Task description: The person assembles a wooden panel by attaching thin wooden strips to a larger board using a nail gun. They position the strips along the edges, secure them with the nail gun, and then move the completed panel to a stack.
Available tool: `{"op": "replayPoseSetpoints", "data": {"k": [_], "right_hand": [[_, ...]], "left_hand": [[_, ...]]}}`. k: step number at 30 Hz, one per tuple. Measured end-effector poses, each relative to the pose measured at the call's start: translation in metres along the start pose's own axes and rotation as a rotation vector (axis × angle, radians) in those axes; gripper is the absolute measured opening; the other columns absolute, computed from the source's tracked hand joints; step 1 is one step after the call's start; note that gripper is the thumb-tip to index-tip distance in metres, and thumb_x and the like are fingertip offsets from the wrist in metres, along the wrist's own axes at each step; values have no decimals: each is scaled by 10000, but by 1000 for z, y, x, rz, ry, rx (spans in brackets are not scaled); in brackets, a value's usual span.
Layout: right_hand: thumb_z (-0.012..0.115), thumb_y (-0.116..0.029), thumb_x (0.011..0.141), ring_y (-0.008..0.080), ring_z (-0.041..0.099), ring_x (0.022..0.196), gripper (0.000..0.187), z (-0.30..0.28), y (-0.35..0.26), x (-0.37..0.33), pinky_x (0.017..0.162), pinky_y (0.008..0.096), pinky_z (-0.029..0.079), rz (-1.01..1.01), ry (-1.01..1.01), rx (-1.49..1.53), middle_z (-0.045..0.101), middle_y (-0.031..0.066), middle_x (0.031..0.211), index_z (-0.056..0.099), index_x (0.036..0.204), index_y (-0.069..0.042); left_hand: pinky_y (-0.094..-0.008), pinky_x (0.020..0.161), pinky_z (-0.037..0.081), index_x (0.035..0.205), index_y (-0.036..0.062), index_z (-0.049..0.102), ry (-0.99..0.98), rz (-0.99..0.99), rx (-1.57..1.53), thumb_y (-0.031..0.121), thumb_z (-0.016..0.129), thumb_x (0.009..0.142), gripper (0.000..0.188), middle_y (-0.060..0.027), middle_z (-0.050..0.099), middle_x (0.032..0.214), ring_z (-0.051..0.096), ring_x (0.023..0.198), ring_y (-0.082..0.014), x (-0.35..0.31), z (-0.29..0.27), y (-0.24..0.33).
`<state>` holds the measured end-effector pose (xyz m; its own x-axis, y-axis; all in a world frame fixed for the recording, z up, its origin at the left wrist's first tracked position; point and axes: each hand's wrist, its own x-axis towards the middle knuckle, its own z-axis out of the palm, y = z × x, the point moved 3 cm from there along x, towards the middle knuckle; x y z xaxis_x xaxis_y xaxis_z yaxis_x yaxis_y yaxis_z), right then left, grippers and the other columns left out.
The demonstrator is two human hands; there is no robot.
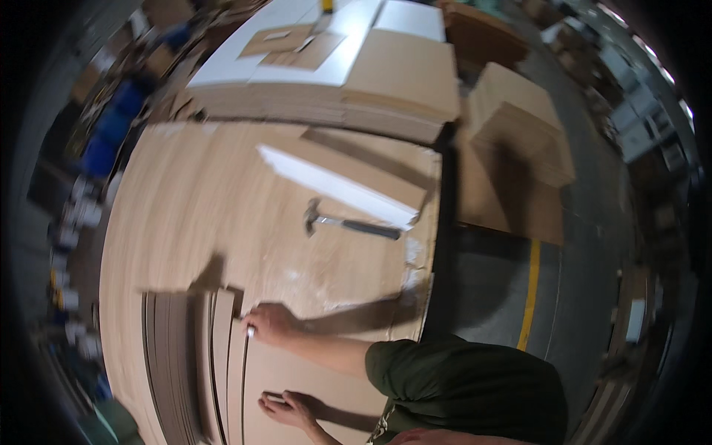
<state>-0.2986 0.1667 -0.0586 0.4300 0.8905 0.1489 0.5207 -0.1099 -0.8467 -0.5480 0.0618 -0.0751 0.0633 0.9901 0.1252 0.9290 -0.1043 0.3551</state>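
Note:
My right hand [273, 324], with a light band on one finger, is closed at the upper corner of a flat beige board [326, 365]. Its fingertips curl over the board's left edge. Lower down, my left hand [289, 409] hovers over or rests on the same board, fingers stretched out; contact is unclear. Left of both hands, several narrow brown boards [174, 356] stand close together, their long edges showing. A claw hammer [348, 222] with a dark handle lies on the wood-grain tabletop [185, 193]. Beyond it is a long white-and-brown panel piece [341, 182].
Stacked panels [400, 74] with white and brown tops rise behind the table's far edge. To the right, more brown boards [512, 119] are stacked beside a yellow floor line [529, 297]. Blue items [111, 133] and clutter line the left side.

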Motion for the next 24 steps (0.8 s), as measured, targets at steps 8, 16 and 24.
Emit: {"op": "replayPoseSetpoints", "data": {"k": [8,16,24], "right_hand": [[749,-269,739,255,658,808,196,16,25,6,676,404,503,141,-30,82,683,65,820,671,822,-110],[728,-273,772,270,642,941,347,1,12,-6,790,394,495,64,-221,41,677,92,1002,659,1073,-115],[753,-270,640,275,191,1430,959,-112,40,-183,1139,457,213,-159,-689,-253,178,112,1557,287,1461,-97]], "left_hand": [[-586,1032,245,1448,155,334,237,-58,386,712,257,900,786,-156,277,1506,253,1385,-339,77,36,24],[-505,896,351,1177,194,590,280,191,148,564,575,855,490,-90,527,1190,491,1124,-311,119,21,-8],[-530,914,344,992,128,585,177,31,79,512,667,801,437,-59,518,1223,463,1173,-295,122,19,-3]]}}
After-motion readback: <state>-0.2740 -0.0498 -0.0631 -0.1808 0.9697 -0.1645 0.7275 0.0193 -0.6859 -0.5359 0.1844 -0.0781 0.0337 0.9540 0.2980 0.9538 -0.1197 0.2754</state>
